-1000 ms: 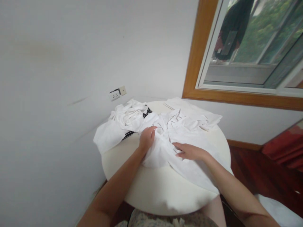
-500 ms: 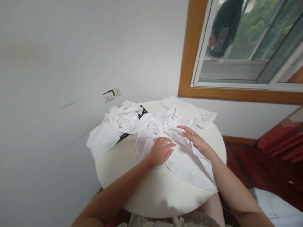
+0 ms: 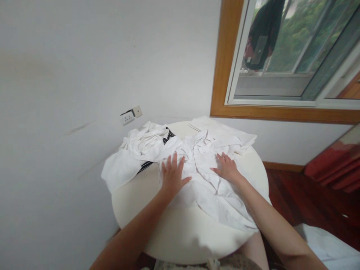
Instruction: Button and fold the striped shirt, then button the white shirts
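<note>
A white cloth garment (image 3: 202, 187), probably a shirt, lies spread and creased over the middle of the round white table (image 3: 180, 240). My left hand (image 3: 172, 176) rests flat on its left part, fingers spread. Across the front seam, my right hand (image 3: 227, 168) lies palm down on the right part, with its fingers apart. Neither hand grips anything. Beyond the hands, the far end of the fabric is bunched into folds. The garment's near right corner reaches the table edge by my right forearm.
Crumpled white cloth (image 3: 143, 140) with a black patterned piece (image 3: 145, 165) lies at the table's left. A wall socket (image 3: 128, 118) sits above it. A wood-framed window (image 3: 218, 90) is behind. White fabric (image 3: 326, 243) lies low at the right, near a red curtain (image 3: 334, 165).
My left hand has moved left and turned its fingers forward. My right hand has come down flat, and the lifted flap of the garment now lies on the table.
</note>
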The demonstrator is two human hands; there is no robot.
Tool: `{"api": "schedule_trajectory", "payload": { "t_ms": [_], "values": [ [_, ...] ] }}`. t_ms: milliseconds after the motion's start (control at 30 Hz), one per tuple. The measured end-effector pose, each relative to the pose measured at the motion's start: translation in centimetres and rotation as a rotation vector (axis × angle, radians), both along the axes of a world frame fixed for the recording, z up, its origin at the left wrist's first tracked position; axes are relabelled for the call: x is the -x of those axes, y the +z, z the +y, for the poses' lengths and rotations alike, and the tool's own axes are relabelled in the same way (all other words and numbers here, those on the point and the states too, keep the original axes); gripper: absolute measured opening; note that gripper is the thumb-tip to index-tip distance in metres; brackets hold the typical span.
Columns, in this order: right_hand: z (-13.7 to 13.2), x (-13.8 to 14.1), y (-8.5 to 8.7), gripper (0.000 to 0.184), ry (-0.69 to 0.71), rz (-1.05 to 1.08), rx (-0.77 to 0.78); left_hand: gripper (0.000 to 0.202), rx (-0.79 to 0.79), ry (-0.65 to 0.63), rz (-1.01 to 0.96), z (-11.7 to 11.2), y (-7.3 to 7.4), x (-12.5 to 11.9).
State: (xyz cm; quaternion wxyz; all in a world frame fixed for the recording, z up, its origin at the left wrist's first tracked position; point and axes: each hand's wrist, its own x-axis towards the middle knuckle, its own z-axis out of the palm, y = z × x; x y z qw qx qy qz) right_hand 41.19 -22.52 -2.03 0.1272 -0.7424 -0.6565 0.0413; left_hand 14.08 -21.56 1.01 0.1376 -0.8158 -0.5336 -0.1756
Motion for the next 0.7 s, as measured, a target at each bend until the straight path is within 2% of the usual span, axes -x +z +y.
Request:
{"api": "schedule_trajectory", "payload": {
  "t_ms": [67,167,333,400,567,700],
  "values": [
    [-0.4,0.2,0.4,0.086,-0.009,-0.068,0.046,0.087,0.083,0.066,0.018,-0.1,-0.3,0.2],
    [-0.7,0.8,1.2,0.086,-0.015,-0.130,0.003,0.090,0.179,0.102,0.038,0.0,-0.2,0.3],
    [-0.8,1.3,1.8,0.083,-0.029,-0.106,-0.015,0.092,0.170,0.097,0.051,0.8,0.0,0.7],
    [-0.9,1.3,1.9,0.076,-0.014,-0.065,0.004,0.091,0.200,0.059,0.048,1.1,0.0,0.9],
    [-1.4,1.9,2.4,0.040,0.063,-0.045,0.108,0.072,0.295,-0.012,0.044,1.2,-0.1,0.5],
    [-2.2,3.2,3.2,0.031,0.077,-0.102,0.144,0.064,0.359,-0.083,-0.008,0.5,0.1,-0.1]
  ]
}}
